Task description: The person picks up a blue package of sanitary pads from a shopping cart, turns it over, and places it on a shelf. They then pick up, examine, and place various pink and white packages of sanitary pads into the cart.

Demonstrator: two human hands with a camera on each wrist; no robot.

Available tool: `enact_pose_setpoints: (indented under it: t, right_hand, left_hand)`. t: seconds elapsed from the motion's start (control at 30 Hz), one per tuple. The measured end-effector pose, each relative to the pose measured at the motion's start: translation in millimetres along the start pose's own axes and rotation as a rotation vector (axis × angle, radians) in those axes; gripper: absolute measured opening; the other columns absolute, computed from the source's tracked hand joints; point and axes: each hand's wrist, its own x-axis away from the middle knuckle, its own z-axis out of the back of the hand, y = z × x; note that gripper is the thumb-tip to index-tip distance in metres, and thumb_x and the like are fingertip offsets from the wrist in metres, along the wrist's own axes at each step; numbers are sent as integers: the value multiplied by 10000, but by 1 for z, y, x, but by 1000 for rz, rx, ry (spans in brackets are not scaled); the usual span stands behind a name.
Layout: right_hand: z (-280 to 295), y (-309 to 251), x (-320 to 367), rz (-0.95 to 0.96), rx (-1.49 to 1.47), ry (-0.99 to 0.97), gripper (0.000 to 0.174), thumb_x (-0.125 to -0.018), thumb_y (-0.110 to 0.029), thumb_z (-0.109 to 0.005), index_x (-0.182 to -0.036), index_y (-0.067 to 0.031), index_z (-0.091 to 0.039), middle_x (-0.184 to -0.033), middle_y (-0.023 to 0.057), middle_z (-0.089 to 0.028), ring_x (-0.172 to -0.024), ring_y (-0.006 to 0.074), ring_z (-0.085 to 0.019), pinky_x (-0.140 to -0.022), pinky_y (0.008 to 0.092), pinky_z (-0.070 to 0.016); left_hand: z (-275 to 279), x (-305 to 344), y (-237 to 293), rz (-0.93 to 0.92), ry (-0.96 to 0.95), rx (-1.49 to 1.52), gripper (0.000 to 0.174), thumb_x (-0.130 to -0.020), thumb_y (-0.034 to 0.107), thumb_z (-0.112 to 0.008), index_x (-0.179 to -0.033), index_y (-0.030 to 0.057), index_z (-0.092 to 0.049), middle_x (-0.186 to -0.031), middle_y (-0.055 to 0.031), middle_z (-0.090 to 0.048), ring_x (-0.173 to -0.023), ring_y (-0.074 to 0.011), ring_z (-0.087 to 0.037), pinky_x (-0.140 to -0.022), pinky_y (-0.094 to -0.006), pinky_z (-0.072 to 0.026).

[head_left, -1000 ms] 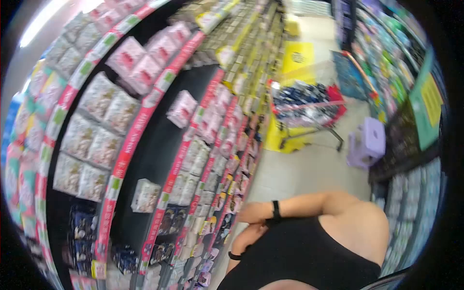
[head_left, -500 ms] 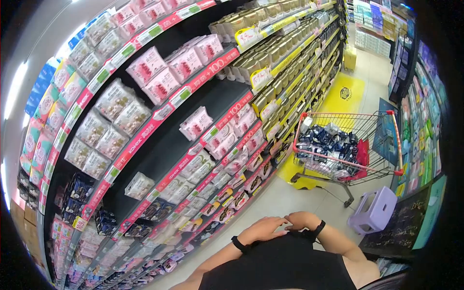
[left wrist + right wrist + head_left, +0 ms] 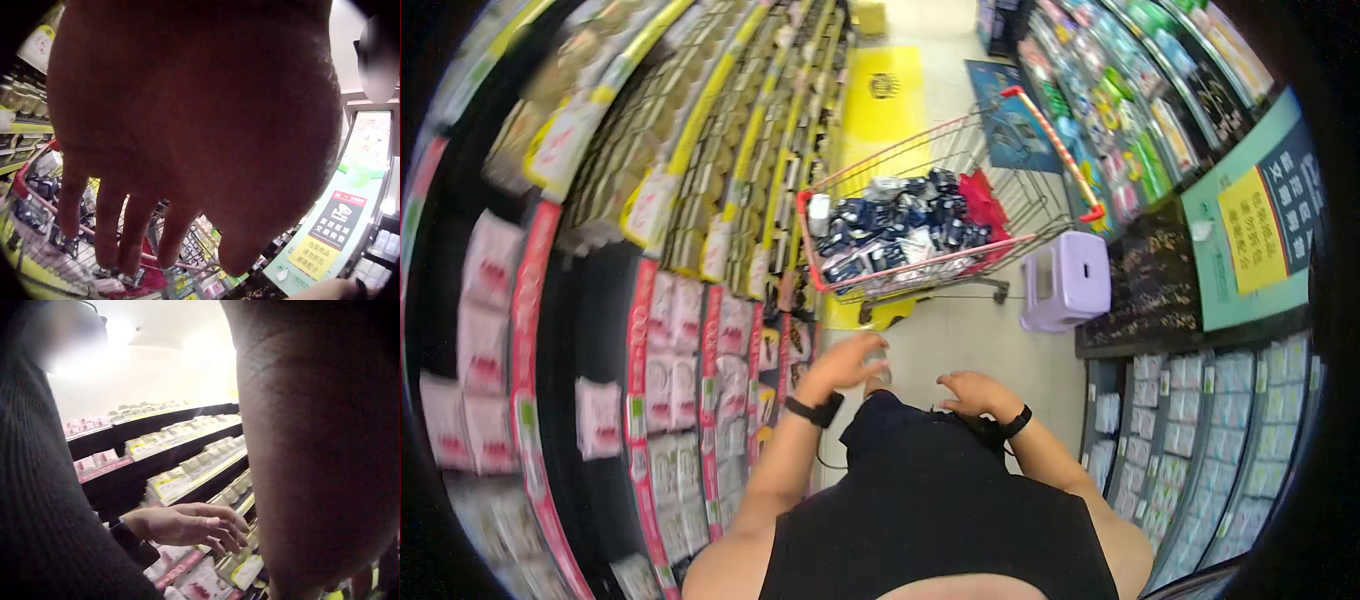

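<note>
My left hand point(image 3: 850, 365), with a black watch at its wrist, reaches forward from my body, its fingers spread and holding nothing. In the left wrist view its dark palm point(image 3: 187, 125) fills the middle, fingers hanging straight over the cart behind. Beside my waist, my right hand point(image 3: 980, 393) wears a black band and is loosely bent around nothing. Ahead of both hands stands a shopping cart point(image 3: 820, 280) with red rims, loaded with many dark blue and silver packets point(image 3: 900, 225) and a red item point(image 3: 983, 205).
Shelves of pink packs point(image 3: 490, 345) and gold packs line the left side. A purple stool point(image 3: 1085, 265) stands right of the cart, beside a green sign point(image 3: 1200, 240) and more shelving point(image 3: 1190, 420). A yellow floor mat point(image 3: 885, 95) lies beyond the cart.
My view has swung from the left shelves toward the cart, which now appears nearer the middle. My hands, earlier together at my front, have come apart.
</note>
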Motion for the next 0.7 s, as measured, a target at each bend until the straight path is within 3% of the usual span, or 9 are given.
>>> enact_pose_setpoints:
  t: [0.07, 0.2, 0.23, 0.27, 0.37, 0.47, 0.5, 0.57, 0.7]
  right_hand:
    - [3, 21, 2, -137, -56, 73, 529, -895, -387, -659, -1257, -12, -563, -1114, 227, -656, -1057, 409, -615, -906, 478, -498]
    - [52, 10, -20, -465, -71, 82, 534, -900, -383, -663, -1254, 5, -565, -1141, 225, -653, -1071, 408, -609, -917, 473, -494]
    - [58, 10, -31, -460, -102, 128, 521, -900, -374, -662, -1251, 0, -571, -1157, 227, -649, -1080, 409, -607, -925, 473, -491]
    - [63, 8, -44, -455, -137, 172, 507, -901, -365, -661, -1248, -5, -576, -1173, 230, -645, -1090, 411, -605, -932, 474, -489]
    - [81, -14, -87, -408, -212, 261, 485, -903, -336, -660, -1251, -7, -580, -1198, 233, -637, -1112, 409, -599, -951, 469, -482]
    - [110, -32, -124, -375, -354, 266, 487, -901, -314, -664, -1267, -6, -572, -1207, 236, -634, -1122, 408, -594, -967, 461, -477]
    - [116, -33, -131, -373, -419, 257, 490, -899, -307, -666, -1273, -6, -569, -1209, 237, -633, -1124, 407, -593, -972, 459, -475]
    - [122, -27, -139, -407, -366, 204, 501, -901, -308, -666, -1289, -9, -560, -1208, 235, -634, -1117, 409, -595, -968, 460, -478]
    - [139, -15, -143, -509, -213, 96, 496, -903, -318, -663, -1285, -18, -560, -1164, 234, -643, -1072, 418, -606, -936, 475, -490]
  left_hand:
    - [34, -47, -42, 130, -20, -59, 335, -894, 347, -681, -1114, 96, -661, -1203, -173, -592, -1091, -369, -586, -920, -439, -491]
    - [92, -129, -153, 436, 50, -250, 434, -804, 381, -727, -1190, 191, -671, -1355, -331, -455, -1213, -488, -533, -1003, -497, -477]
    - [110, -147, -159, 492, 113, -187, 416, -800, 369, -724, -1177, 200, -676, -1368, -340, -436, -1200, -495, -537, -1000, -489, -482]
    - [105, -166, -212, 469, 179, -116, 432, -796, 374, -725, -1191, 204, -676, -1378, -344, -419, -1198, -491, -537, -999, -474, -486]
    - [127, -204, -260, 609, 89, -269, 481, -792, 321, -714, -1260, 220, -661, -1386, -312, -407, -1118, -482, -588, -996, -485, -489]
    - [121, -233, -316, 674, -3, -222, 523, -793, 295, -695, -1312, 268, -633, -1373, -311, -448, -1279, -459, -473, -1040, -480, -460]
    - [118, -239, -327, 690, -6, -181, 530, -800, 283, -683, -1327, 284, -625, -1411, -319, -440, -1353, -435, -402, -1063, -487, -440]
    - [107, -248, -344, 772, -19, -179, 525, -803, 276, -677, -1325, 289, -628, -1463, -325, -397, -1369, -413, -404, -1055, -501, -444]
    - [117, -263, -335, 880, 8, -201, 511, -817, 311, -663, -1327, 296, -627, -1475, -280, -416, -1294, -417, -503, -1025, -512, -462]
